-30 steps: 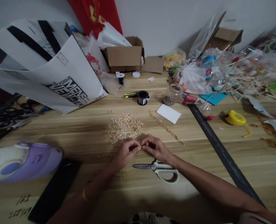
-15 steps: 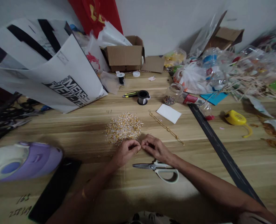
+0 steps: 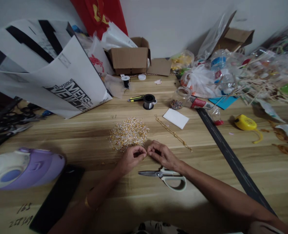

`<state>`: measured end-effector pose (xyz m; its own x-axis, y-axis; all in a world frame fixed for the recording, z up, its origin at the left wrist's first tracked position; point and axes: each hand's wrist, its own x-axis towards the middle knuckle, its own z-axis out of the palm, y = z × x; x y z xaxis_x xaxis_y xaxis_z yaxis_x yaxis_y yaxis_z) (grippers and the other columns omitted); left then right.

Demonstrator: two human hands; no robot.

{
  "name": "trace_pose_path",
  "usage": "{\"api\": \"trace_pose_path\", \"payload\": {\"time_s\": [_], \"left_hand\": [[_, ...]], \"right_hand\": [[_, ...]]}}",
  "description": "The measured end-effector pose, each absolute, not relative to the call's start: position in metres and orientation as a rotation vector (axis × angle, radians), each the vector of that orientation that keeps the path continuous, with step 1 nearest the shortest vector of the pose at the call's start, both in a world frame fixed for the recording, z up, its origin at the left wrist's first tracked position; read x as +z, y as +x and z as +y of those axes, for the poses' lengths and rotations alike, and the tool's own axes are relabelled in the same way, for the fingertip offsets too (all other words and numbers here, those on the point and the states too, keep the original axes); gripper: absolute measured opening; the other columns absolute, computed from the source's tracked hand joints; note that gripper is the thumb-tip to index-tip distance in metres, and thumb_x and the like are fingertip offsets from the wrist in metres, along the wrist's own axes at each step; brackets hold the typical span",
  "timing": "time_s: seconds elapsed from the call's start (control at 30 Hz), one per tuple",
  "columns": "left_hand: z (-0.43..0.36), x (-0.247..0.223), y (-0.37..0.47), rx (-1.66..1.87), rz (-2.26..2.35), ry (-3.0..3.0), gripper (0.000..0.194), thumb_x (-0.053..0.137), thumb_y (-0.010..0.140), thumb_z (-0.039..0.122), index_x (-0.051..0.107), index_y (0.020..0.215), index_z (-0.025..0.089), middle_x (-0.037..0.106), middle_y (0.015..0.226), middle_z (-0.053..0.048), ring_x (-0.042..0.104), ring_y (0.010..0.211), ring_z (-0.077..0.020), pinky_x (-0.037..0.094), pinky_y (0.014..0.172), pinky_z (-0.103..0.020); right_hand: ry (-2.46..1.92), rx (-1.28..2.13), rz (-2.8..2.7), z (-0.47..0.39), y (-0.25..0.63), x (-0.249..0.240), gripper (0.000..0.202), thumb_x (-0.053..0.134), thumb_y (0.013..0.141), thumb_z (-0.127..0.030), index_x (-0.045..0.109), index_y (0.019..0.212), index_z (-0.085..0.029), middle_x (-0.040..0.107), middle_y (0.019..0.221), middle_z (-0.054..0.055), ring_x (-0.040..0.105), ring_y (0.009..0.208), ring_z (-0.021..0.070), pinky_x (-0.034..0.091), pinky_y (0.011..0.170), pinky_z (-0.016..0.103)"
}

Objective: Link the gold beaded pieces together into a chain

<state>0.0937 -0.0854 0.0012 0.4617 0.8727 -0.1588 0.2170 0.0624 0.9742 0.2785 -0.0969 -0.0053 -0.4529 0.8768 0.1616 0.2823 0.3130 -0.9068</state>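
"Left to right, how far along does it look?"

"Left of centre sits a heaped beaded bundle [image 3: 128, 135], gold and clear. I'd judge a good deal of that is made up, though I can't tell if it's complete."

"And at the middle of the frame?"

"Just below the bundle, the left hand [image 3: 130, 160] pinches what looks like a small gold piece [image 3: 144, 157]; I'd call that bit unfinished. The right hand [image 3: 163, 155] comes right up beside it, thumb and finger drawn together; what's between them, if anything, I can't tell."

"Any trimming left?"

"Can't say. The scissors [image 3: 161, 174] lie just below the right hand, not in its grip."

"Farther right?"

"A gold chain [image 3: 175, 134] lies loose on the table [image 3: 207, 162], in neither hand. Done or waiting, the view doesn't show."
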Motion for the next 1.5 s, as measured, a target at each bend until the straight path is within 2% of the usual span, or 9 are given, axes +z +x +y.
{"api": "trace_pose_path", "payload": {"time_s": [0.63, 0.8, 1.03, 1.5], "left_hand": [[-0.089, -0.003, 0.097, 0.811, 1.050, 1.370, 0.008, 0.064, 0.069, 0.019, 0.061, 0.072, 0.013, 0.062, 0.071, -0.003, 0.058, 0.067, -0.0125, 0.045, 0.064, -0.022], [-0.090, -0.005, 0.098, 0.884, 1.095, 1.404, 0.009, 0.065, 0.068, 0.017, 0.058, 0.072, 0.014, 0.061, 0.068, -0.001, 0.057, 0.065, -0.0118, 0.045, 0.062, -0.021], [-0.093, -0.010, 0.098, 0.876, 1.160, 1.623, 0.001, 0.061, 0.072, 0.016, 0.062, 0.071, 0.015, 0.063, 0.069, -0.002, 0.059, 0.065, -0.0124, 0.047, 0.062, -0.022], [-0.094, 0.000, 0.097, 0.834, 1.145, 1.870, 0.008, 0.059, 0.077, 0.017, 0.066, 0.073, 0.016, 0.066, 0.074, -0.005, 0.059, 0.070, -0.0155, 0.044, 0.066, -0.025]], "right_hand": [[-1.044, 1.207, -1.849, -0.095, 0.278, -0.007, 0.020, 0.050, 0.089, -0.032, 0.058, 0.081, -0.015, 0.050, 0.074, 0.002, 0.045, 0.069, 0.0134, 0.035, 0.062, 0.024], [-1.038, 1.219, -1.844, -0.095, 0.279, -0.008, 0.022, 0.051, 0.089, -0.034, 0.059, 0.081, -0.015, 0.051, 0.075, 0.002, 0.046, 0.070, 0.0138, 0.035, 0.063, 0.024], [-1.030, 1.231, -1.832, -0.095, 0.278, -0.007, 0.024, 0.051, 0.088, -0.035, 0.058, 0.079, -0.015, 0.050, 0.073, 0.001, 0.045, 0.069, 0.0132, 0.035, 0.062, 0.024], [-1.027, 1.214, -1.831, -0.096, 0.278, -0.004, 0.022, 0.051, 0.089, -0.034, 0.058, 0.079, -0.015, 0.048, 0.071, 0.001, 0.044, 0.067, 0.0132, 0.035, 0.061, 0.024]]}}
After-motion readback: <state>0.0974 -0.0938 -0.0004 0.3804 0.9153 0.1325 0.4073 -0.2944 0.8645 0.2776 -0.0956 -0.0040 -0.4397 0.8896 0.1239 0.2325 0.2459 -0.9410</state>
